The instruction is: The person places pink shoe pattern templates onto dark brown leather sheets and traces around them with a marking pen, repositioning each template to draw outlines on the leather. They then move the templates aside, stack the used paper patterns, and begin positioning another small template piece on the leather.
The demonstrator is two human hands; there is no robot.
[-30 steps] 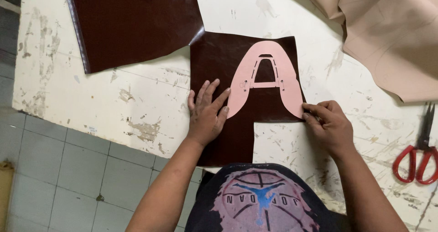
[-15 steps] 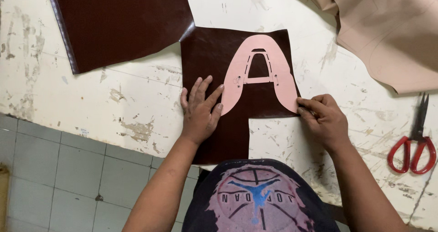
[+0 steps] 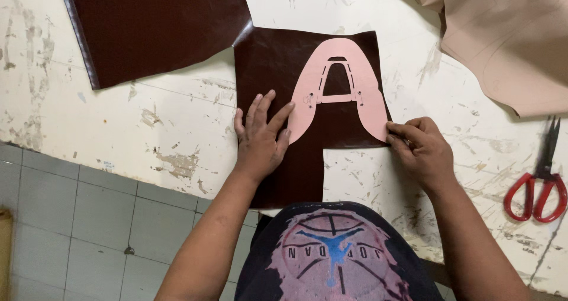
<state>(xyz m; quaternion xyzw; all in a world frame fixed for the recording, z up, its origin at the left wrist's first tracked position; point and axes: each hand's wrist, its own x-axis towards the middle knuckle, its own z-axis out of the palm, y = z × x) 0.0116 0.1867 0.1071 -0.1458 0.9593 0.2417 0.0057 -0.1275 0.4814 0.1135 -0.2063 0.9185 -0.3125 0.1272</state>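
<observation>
The left hand (image 3: 260,136) lies flat with its fingers (image 3: 278,116) spread, their tips pressing the lower left leg of the pink template (image 3: 338,88) and the dark brown leather piece (image 3: 278,64) under it. The right hand (image 3: 421,148) has its fingers (image 3: 402,130) bunched together, pinching the lower right tip of the template at the leather's edge. The template, an arch shape with a cut-out window, lies on the upper right part of this leather piece. Compared with half a second ago, both hands keep the same hold and the template has not shifted on the leather. Up and left of the leather piece lies a larger brown sheet (image 3: 154,23); up and right, beige material (image 3: 509,34); far right, red-handled scissors (image 3: 541,182), all on the worn white table (image 3: 148,129).
</observation>
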